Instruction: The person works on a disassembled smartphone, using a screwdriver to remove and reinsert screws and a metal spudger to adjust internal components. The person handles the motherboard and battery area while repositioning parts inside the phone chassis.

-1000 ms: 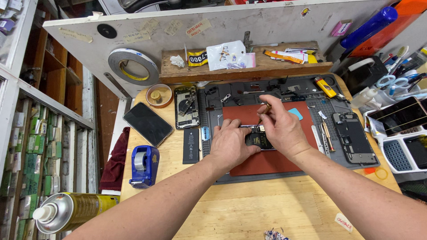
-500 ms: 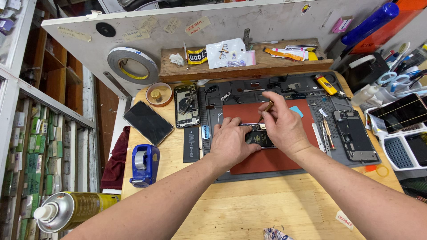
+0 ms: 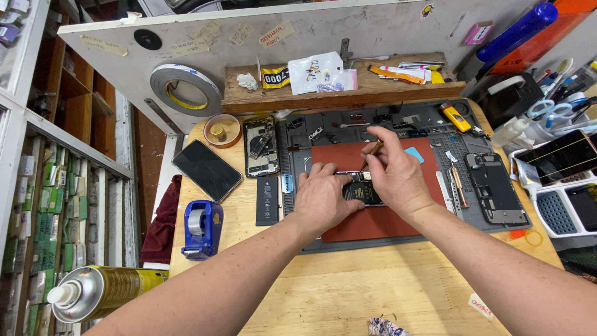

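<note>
**Opened phone under both hands on the red mat**

Opened phone [image 3: 362,191], dark inside with small metal parts showing, lies near the middle of the red mat [image 3: 398,218], which sits inside a grey work tray [image 3: 298,205] on the wooden table [image 3: 348,292].

Head view: the left hand [image 3: 323,199] lies flat over the phone's left end, fingers together and pressing on it, thumb along its lower edge. The right hand [image 3: 398,177] is closed on a thin brown-handled screwdriver [image 3: 372,152], pinched between thumb and fingertips, its tip pointing down at the phone's upper edge; the rest of the hand rests on the mat just right of the phone.

Left of the mat, off the tray, a second opened phone body [image 3: 261,146] lies face up, with a black battery [image 3: 267,200] below it. Further left of the mat are a dark phone screen [image 3: 207,170], lying slanted, and a blue tape dispenser [image 3: 202,229]. A small round orange dish [image 3: 222,129] stands beside the second phone body. Right of the mat, on the tray, lie a black phone frame [image 3: 497,190] and a copper-coloured tool [image 3: 457,185]. A yellow lighter [image 3: 455,116] lies above the mat's right corner. A wooden shelf [image 3: 348,93] behind the mat carries packets and papers, and a big roll of tape [image 3: 185,90] hangs on the board to its left. A gold spray can [image 3: 99,291] lies well to the mat's lower left.
</note>
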